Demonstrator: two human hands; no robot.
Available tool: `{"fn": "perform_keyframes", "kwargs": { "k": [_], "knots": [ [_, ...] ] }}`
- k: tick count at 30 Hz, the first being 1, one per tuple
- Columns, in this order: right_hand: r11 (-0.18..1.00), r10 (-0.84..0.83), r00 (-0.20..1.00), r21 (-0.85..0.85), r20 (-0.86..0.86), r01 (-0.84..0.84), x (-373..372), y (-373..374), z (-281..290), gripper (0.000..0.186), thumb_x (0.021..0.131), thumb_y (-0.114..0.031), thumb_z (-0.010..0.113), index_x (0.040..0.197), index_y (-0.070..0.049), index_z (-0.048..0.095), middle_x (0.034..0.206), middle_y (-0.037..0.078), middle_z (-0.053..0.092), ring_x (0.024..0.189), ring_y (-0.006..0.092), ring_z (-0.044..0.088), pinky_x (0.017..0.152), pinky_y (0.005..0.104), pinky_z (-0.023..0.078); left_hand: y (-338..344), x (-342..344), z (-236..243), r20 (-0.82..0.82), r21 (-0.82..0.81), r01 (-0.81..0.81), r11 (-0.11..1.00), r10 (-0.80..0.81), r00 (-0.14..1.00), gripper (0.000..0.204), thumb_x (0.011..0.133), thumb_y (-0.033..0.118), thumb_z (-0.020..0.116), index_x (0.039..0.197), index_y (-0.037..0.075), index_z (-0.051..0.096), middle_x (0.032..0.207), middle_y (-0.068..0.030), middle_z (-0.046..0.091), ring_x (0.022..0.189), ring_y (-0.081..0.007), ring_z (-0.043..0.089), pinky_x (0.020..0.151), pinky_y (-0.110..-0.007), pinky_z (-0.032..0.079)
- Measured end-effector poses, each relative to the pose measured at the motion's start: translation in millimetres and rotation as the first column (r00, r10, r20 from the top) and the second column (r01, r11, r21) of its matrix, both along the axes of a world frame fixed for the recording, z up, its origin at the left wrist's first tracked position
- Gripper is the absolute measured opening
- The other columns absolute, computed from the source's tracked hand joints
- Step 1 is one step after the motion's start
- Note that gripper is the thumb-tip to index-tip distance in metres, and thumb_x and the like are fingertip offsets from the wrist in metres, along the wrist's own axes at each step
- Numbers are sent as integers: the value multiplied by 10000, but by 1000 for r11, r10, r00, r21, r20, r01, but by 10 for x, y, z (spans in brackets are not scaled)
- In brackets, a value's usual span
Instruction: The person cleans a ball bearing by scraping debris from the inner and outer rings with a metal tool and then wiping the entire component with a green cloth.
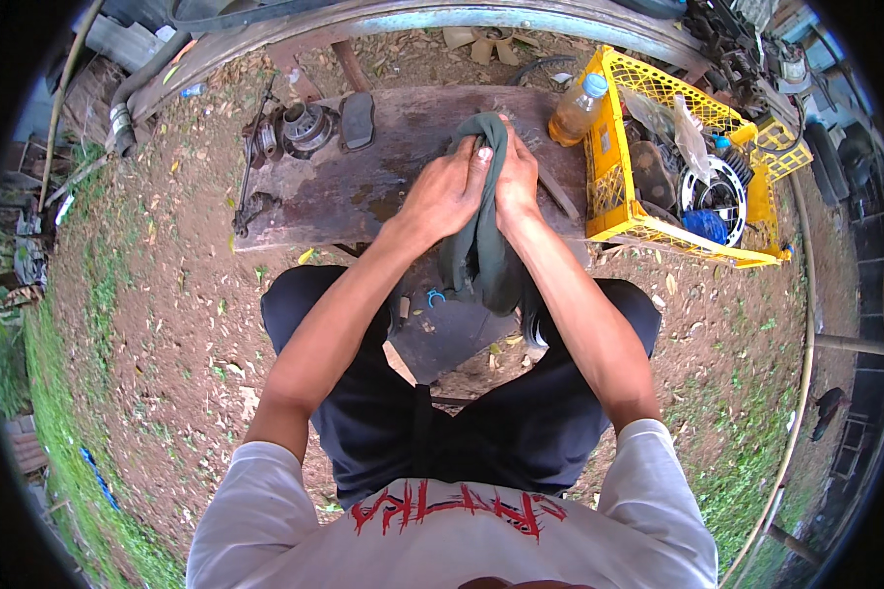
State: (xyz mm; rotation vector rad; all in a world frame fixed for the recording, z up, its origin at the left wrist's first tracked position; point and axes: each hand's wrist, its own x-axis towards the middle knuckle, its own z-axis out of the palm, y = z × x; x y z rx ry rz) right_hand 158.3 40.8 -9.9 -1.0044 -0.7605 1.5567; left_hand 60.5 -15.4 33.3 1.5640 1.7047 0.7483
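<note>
A dark green cloth [483,257] is bunched between my two hands over the near edge of a low wooden bench [388,177]. My left hand [447,194] is closed against its left side, with the thumb on top of a fold. From the other side, my right hand [518,179] presses and wraps the same cloth. The cloth's loose end hangs down past the bench edge, between my knees. Whether anything is wrapped inside the folds cannot be seen. Just right of my right hand, a thin flat bar [558,195] lies on the wood.
On the bench's left stand a round metal hub-like part [306,128] and a dark flat pad [358,121]. To the right are a bottle of amber liquid [574,116] with a blue cap and a yellow crate [604,157] full of parts. Leafy dirt ground [167,294] surrounds the bench.
</note>
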Motion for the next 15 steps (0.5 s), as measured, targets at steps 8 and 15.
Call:
{"fn": "perform_keyframes", "kwargs": {
  "k": [8,15],
  "knots": [
    [991,35,998,-128,52,-28,118,36,-60,425,933,-394,658,1017,22,645,937,66,667,811,107,598,716,273,494,30,-49,-30,-464,370,60,927,129,876,402,1027,342,391,1273,74,563,1255,-203,481,1174,-400,439,1032,-458,338],
    [987,71,990,137,123,-88,-13,-84,23,439,888,-387,720,965,39,649,896,85,676,791,126,597,727,300,493,149,67,-197,781,-160,-301,940,307,544,581,1034,518,302,1261,43,547,1242,-121,560,1184,-292,521,1008,-429,414]
  ]
}}
